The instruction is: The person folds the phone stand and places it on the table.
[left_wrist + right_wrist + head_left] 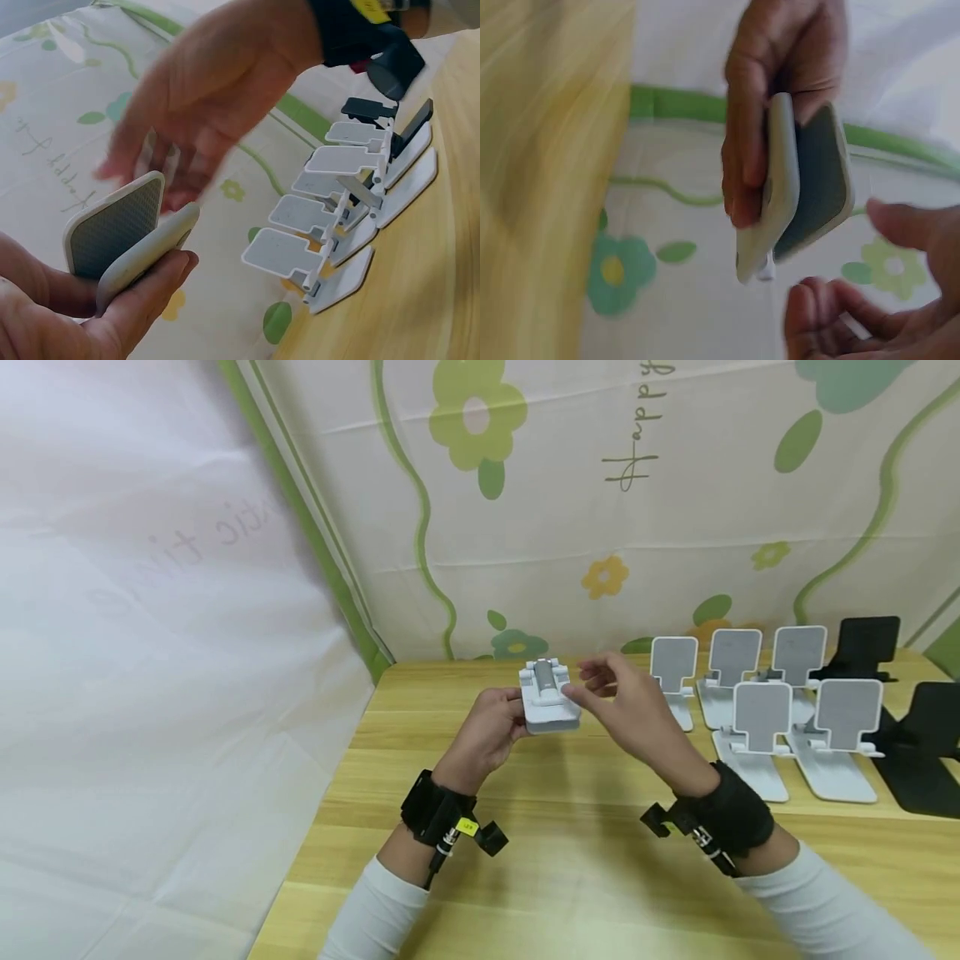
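My left hand (489,728) grips a white folding phone stand (551,713) above the wooden table. The stand is partly folded: in the left wrist view its grey-padded plate (116,229) and its base (146,253) lean toward each other with a gap between. Its grey hinge arm (545,678) faces up in the head view. Close to the stand's right side is my right hand (633,710), with fingers loosely bent and thumb apart. In the right wrist view, a gap shows between that hand (885,300) and the stand (784,180).
Several unfolded white phone stands (761,714) stand in rows on the table's right side. Black phone stands (930,727) are at the far right end. A flower-printed cloth (525,527) hangs behind the wooden table (540,860), and white fabric (150,735) hangs at left.
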`<state>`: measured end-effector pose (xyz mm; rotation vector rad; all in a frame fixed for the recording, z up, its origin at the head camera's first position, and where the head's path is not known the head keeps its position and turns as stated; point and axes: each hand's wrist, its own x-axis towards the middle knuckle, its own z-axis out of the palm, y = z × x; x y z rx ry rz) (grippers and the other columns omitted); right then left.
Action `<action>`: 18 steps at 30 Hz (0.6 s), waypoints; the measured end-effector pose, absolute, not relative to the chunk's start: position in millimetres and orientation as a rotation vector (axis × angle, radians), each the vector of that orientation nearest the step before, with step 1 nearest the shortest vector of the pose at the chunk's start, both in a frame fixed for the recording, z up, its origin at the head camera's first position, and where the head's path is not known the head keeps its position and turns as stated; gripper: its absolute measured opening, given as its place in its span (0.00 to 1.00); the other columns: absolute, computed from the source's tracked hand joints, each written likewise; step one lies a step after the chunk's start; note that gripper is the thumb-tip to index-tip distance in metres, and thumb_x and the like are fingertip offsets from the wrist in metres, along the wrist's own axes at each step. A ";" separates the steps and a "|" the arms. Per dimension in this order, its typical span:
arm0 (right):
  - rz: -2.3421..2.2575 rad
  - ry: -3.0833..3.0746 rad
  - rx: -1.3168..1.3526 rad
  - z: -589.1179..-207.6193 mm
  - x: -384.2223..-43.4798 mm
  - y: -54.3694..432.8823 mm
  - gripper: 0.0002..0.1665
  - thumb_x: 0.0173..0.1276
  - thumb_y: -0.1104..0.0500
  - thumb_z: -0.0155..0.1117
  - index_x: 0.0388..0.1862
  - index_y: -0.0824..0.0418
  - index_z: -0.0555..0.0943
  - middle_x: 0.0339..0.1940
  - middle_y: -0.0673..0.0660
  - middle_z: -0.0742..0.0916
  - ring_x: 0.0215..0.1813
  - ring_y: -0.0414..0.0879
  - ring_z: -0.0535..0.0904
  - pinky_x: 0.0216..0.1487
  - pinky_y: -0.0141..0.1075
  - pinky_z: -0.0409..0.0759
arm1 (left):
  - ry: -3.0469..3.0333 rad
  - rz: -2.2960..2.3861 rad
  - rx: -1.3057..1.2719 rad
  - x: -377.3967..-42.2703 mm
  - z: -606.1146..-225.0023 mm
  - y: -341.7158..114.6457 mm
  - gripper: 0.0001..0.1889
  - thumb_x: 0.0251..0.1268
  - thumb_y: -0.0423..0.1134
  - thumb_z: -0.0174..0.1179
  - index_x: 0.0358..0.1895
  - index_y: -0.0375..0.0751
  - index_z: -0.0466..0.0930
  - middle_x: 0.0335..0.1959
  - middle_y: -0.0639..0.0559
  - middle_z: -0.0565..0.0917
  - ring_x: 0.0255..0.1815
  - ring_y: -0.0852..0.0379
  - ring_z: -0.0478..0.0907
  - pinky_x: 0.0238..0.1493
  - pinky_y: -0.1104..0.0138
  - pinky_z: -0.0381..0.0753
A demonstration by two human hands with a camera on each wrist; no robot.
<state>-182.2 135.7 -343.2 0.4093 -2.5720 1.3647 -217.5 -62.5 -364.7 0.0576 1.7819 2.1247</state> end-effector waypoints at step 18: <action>2.201 -2.718 0.217 -348.9 -202.6 148.1 0.32 0.83 0.51 0.52 0.70 0.77 0.69 0.54 0.59 0.82 0.50 0.42 0.81 0.65 0.44 0.80 | 1.838 2.027 0.125 -210.7 -366.2 -54.6 0.20 0.82 0.31 0.47 0.69 0.25 0.71 0.61 0.36 0.82 0.55 0.50 0.84 0.50 0.67 0.87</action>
